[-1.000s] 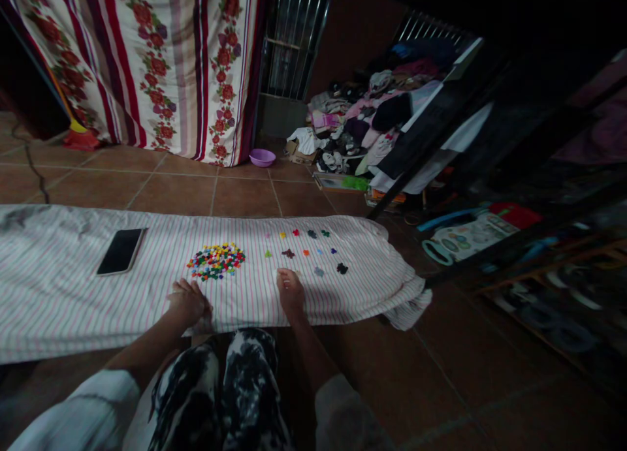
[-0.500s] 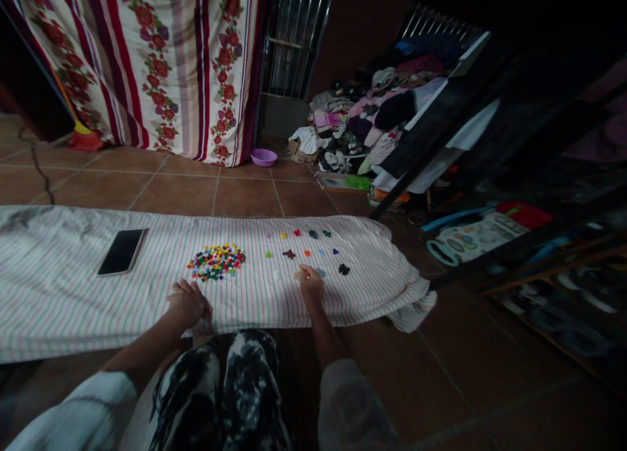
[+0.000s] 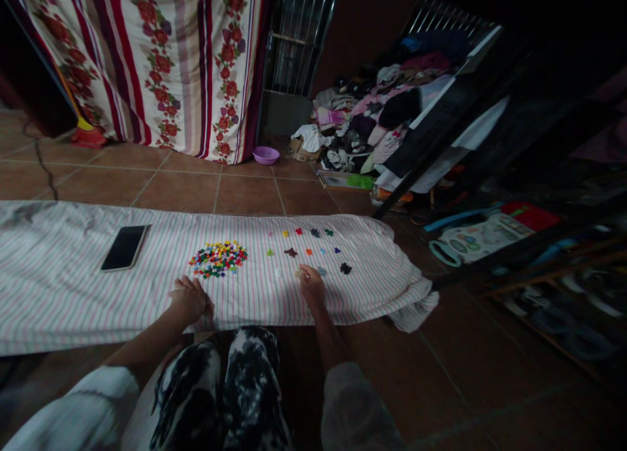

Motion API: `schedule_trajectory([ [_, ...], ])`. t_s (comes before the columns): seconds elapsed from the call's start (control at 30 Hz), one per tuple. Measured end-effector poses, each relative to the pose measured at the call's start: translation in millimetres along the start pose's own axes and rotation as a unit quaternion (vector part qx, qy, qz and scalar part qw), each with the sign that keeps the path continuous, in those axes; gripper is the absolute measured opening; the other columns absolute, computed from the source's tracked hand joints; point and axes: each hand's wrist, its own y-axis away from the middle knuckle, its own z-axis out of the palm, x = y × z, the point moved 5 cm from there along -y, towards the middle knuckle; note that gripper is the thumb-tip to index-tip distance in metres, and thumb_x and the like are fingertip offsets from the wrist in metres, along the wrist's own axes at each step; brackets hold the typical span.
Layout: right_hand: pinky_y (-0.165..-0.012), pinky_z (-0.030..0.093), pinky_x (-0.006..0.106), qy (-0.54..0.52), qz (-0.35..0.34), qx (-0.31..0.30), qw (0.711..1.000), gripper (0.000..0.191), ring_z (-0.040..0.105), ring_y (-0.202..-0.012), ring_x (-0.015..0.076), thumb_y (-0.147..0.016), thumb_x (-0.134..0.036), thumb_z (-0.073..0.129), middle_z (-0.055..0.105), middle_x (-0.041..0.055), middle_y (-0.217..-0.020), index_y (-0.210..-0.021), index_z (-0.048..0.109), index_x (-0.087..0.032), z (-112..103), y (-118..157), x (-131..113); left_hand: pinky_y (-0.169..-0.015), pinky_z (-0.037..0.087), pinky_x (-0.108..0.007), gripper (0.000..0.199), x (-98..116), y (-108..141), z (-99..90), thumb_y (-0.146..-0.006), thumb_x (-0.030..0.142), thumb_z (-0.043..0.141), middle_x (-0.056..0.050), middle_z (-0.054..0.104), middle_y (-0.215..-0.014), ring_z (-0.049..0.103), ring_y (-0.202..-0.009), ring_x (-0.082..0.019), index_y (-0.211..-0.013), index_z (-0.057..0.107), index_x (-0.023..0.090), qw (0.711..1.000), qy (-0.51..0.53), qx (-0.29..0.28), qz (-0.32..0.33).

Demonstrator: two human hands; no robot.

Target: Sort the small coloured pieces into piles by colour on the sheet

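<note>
A mixed heap of small coloured pieces (image 3: 218,259) lies on the striped cloth (image 3: 245,301). To its right stand small single-colour groups in rows, among them a brown one (image 3: 290,252), a red one (image 3: 298,231) and a black one (image 3: 345,268). My right hand (image 3: 311,284) has its fingers pinched together at a pale beige group in the front row; whether a piece sits between the fingertips is too small to tell. Resting at the cloth's front edge, left of the heap's near side, my left hand (image 3: 189,298) has its fingers spread and holds nothing.
A dark-screened phone (image 3: 125,248) lies on the cloth at the left. Beyond are a floral curtain (image 3: 186,59), a purple basin (image 3: 266,155) and a pile of clothes (image 3: 372,111). A dark post rises behind the cloth's right end.
The view has shifted slightly. My right hand stays at the pale beige group, and my left hand rests in the same place on the cloth.
</note>
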Motion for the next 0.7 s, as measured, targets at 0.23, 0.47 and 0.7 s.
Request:
schedule_trajectory([
  [0.23,-0.085,0.051,0.037,-0.009,-0.029,-0.026,0.999,0.034,0.06,-0.097,0.0227,-0.078,-0.036,0.048,0.068,0.0103,-0.104,-0.099,0.067,-0.017,0.0,1.6,-0.5,-0.085,0.043,-0.056,0.078,0.0,-1.3,1.6,-0.083,0.044,0.038,-0.041,0.028,-0.142,0.033,-0.13,-0.052,-0.14,0.027,-0.008,1.0,0.001,0.009,-0.002],
  [0.47,-0.076,0.053,0.035,-0.009,-0.079,-0.041,0.996,0.037,0.058,-0.1,0.0235,-0.078,-0.035,0.05,0.066,0.0125,-0.108,-0.105,0.066,-0.016,0.4,4.8,-1.5,-0.086,0.043,-0.053,0.075,0.9,-0.2,-1.0,-0.085,0.041,0.037,-0.04,0.028,-0.142,0.035,-0.129,-0.05,-0.141,0.027,-0.007,1.0,-0.001,-0.003,-0.01],
  [0.7,-0.08,0.052,0.038,0.018,-0.091,-0.026,0.995,0.033,0.059,-0.096,0.0228,-0.079,-0.033,0.048,0.066,0.0108,-0.104,-0.101,0.066,-0.018,3.6,1.4,2.0,-0.085,0.044,-0.053,0.077,0.4,-1.2,1.2,-0.083,0.042,0.038,-0.041,0.032,-0.141,0.036,-0.128,-0.051,-0.14,0.028,-0.008,1.0,0.019,0.016,-0.002],
])
